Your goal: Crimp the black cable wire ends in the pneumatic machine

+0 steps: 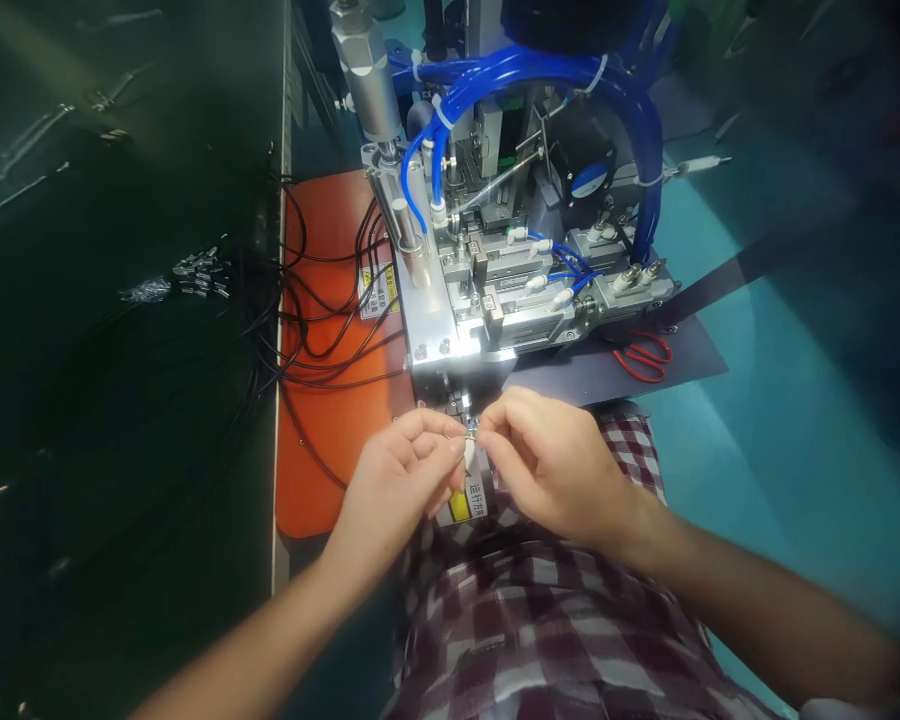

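Observation:
My left hand point(412, 460) is closed in a pinch, thumb against forefinger, on a small thin light-coloured piece point(471, 437). From the other side, the pinched fingertips of my right hand point(544, 455) meet the end of this piece. Its exact kind is too small to make out. Just beyond the fingertips is the small metal front fixture point(461, 404) of a bench machine point(439, 335). Below the hands, a label with yellow and dark print point(474, 498) is partly covered by my left fingers.
Black cables point(307, 345) run over the orange board point(330, 430) to a bundle of metal-ended connectors point(201, 272) on the dark surface at left. Blue air tubes point(540, 70) arch above the machine. Red-handled scissors point(645, 357) lie at right. A checkered cloth point(540, 620) covers my lap.

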Action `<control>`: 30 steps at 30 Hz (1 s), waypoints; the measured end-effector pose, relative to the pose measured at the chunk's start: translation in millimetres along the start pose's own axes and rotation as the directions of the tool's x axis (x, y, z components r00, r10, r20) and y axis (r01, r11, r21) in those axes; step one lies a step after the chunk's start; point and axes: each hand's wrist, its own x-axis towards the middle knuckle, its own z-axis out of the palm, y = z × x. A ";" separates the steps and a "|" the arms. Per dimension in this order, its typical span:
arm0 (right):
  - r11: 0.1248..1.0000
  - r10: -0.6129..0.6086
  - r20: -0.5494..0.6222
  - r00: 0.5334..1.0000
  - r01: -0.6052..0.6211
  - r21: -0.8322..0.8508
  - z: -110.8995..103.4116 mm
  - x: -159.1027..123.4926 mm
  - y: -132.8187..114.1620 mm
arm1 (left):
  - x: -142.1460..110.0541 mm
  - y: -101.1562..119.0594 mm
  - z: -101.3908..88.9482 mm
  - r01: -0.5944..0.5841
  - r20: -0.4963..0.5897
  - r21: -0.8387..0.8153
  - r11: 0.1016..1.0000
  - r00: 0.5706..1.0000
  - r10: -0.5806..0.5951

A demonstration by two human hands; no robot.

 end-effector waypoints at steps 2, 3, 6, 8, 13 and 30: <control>0.980 -0.115 -0.058 0.992 0.104 -0.171 3.1 -2.5 -2.4 | -0.3 -0.2 0.6 -0.010 -0.006 0.009 1.000 1.000 0.010; 0.960 -0.166 -0.072 0.983 0.145 -0.239 4.6 -3.7 -3.0 | -0.5 -0.1 0.9 -0.016 -0.008 0.016 1.000 1.000 0.016; 0.923 -0.242 -0.068 0.968 0.208 -0.323 8.5 -6.3 -2.1 | -0.9 0.1 2.3 -0.029 -0.021 0.025 0.999 0.999 0.030; 0.938 -0.216 -0.071 0.974 0.187 -0.291 10.3 -7.3 0.5 | -0.9 0.3 3.6 -0.027 -0.036 0.017 0.999 0.999 0.028; 1.000 -0.013 -0.071 0.997 0.012 -0.015 11.1 -8.1 5.9 | -1.6 1.2 5.7 0.012 -0.033 -0.033 0.999 0.999 -0.013; 0.793 0.321 0.120 0.939 -0.336 0.508 19.4 -6.3 2.6 | -1.6 3.1 4.8 0.045 -0.070 -0.109 0.993 0.996 -0.053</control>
